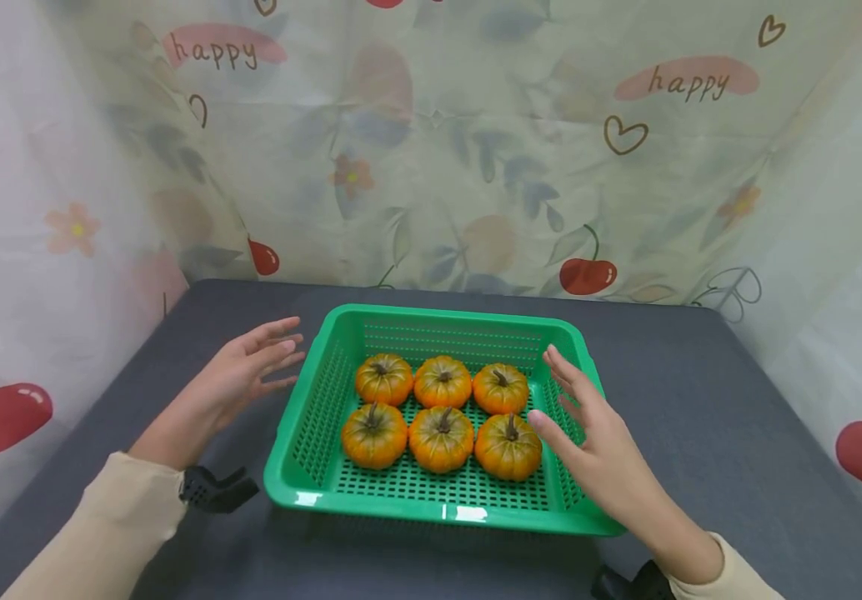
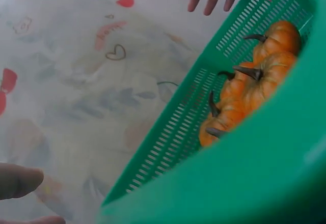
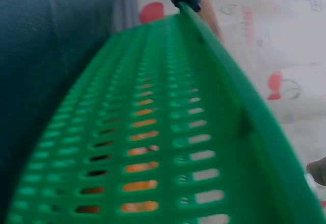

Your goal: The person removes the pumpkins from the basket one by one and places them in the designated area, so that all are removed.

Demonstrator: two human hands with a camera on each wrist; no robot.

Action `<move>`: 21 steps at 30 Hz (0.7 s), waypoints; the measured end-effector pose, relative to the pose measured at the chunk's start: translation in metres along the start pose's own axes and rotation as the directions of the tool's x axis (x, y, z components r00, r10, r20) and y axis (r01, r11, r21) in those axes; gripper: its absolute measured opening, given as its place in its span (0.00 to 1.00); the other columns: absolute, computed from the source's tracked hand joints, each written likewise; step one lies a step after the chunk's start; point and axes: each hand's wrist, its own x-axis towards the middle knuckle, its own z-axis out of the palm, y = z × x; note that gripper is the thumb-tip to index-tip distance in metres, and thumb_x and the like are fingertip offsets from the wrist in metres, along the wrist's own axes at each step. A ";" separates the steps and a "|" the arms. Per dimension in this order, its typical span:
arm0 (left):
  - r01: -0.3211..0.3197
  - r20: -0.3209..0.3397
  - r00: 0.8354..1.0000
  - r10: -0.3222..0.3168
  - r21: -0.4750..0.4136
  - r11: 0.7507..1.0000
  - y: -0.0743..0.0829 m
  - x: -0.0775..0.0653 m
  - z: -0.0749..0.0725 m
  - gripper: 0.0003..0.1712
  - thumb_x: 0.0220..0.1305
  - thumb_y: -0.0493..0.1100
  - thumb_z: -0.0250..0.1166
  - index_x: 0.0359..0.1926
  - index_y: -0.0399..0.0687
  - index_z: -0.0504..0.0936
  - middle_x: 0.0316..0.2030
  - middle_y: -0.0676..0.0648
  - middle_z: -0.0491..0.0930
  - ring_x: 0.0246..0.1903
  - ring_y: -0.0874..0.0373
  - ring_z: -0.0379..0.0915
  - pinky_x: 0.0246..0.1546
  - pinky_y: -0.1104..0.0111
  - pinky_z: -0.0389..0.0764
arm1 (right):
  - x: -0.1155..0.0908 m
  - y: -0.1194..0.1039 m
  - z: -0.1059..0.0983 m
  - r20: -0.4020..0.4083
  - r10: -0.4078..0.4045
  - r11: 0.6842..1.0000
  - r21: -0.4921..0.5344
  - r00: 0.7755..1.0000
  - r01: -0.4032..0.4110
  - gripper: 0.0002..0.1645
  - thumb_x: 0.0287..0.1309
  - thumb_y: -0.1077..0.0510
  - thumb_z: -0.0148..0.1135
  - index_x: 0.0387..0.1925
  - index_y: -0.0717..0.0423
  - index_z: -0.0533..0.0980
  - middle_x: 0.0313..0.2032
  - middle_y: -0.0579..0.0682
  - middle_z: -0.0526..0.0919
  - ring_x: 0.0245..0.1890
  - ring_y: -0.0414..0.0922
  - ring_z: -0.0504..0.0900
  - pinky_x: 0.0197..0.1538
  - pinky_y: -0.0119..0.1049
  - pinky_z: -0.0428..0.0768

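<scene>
A green plastic basket [image 1: 356,510] with slotted walls sits on the dark table, holding several small orange pumpkins [image 1: 442,439] in two rows, stems up. Off the basket's left side, my left hand [image 1: 251,367] hovers with fingers extended toward it and nothing in its grasp. My right hand [image 1: 596,442] is over the basket's right rim, fingers spread and thumb near the front right pumpkin [image 1: 508,450]. In the left wrist view the pumpkins [image 2: 275,43] show past the near rim. The right wrist view looks along the slotted outer wall [image 3: 153,102] of the basket.
A dark grey cloth [image 1: 701,400] covers the table. Behind and at both sides hangs a pale curtain [image 1: 438,167] printed with cherries, flowers and the word "happy". A black wrist camera [image 1: 217,490] is strapped at the left sleeve, another [image 1: 633,583] at the right.
</scene>
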 end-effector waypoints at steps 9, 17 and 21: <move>0.159 0.105 0.983 -0.149 -0.096 0.983 -0.021 0.016 -0.005 0.47 0.72 0.47 0.57 0.77 0.50 0.36 0.74 0.35 0.45 0.71 0.38 0.51 0.63 0.42 0.67 | 0.008 0.002 0.010 0.177 0.140 0.985 0.072 0.974 -0.155 0.41 0.68 0.45 0.56 0.75 0.46 0.50 0.74 0.53 0.53 0.73 0.57 0.55 0.67 0.58 0.65; 0.213 0.164 0.969 -0.186 -0.163 0.963 -0.029 0.021 -0.008 0.49 0.70 0.47 0.59 0.78 0.54 0.36 0.55 0.48 0.75 0.49 0.59 0.79 0.51 0.55 0.81 | 0.016 0.005 0.013 0.291 0.241 0.965 0.027 0.926 -0.260 0.43 0.67 0.44 0.57 0.75 0.52 0.53 0.73 0.58 0.56 0.71 0.59 0.57 0.68 0.61 0.62; 0.220 0.195 0.964 -0.181 -0.201 0.955 -0.030 0.022 -0.009 0.48 0.70 0.45 0.59 0.78 0.56 0.35 0.53 0.50 0.77 0.48 0.56 0.80 0.49 0.55 0.82 | 0.019 0.008 0.017 0.313 0.262 0.962 -0.009 0.913 -0.272 0.42 0.66 0.44 0.58 0.74 0.53 0.55 0.72 0.58 0.59 0.70 0.59 0.61 0.67 0.61 0.64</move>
